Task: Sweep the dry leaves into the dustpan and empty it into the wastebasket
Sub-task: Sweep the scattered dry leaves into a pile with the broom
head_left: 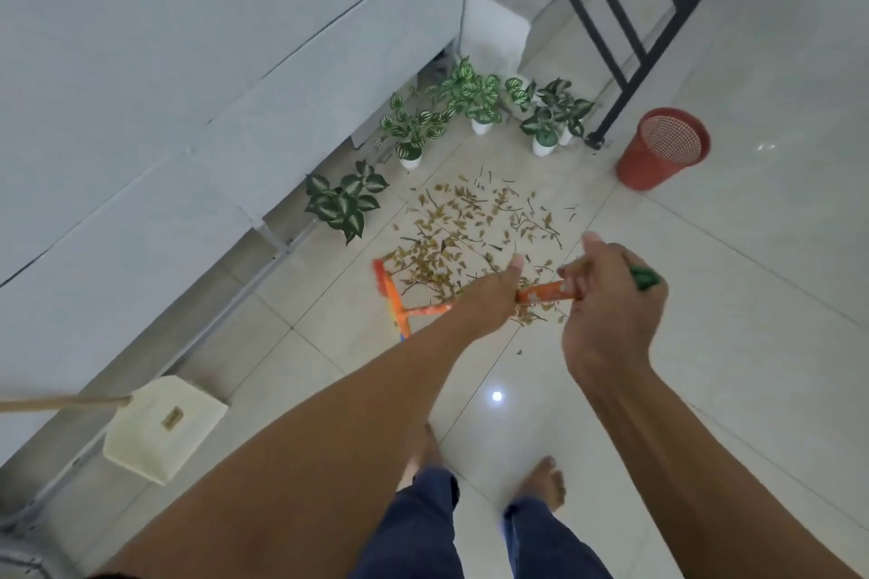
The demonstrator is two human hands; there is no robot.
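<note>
Head view, looking straight down at the tiled floor (705, 343), and both hands are on the broom (541, 292). The left hand (489, 296) wraps the orange handle lower down, thumb lifted. The right hand (606, 310) grips it near the green end cap, fingers curled round. The broom head (389, 296) sits on the floor at the left edge of the dry leaves (470, 230), which lie scattered between the potted plants (470, 99) and the person's bare feet (548, 482). The red wastebasket (663, 148) stands upright beyond the leaves, right side, beside the black railing (625, 61). The cream dustpan (160, 428) rests well apart, left, near the grey wall (141, 61).
</note>
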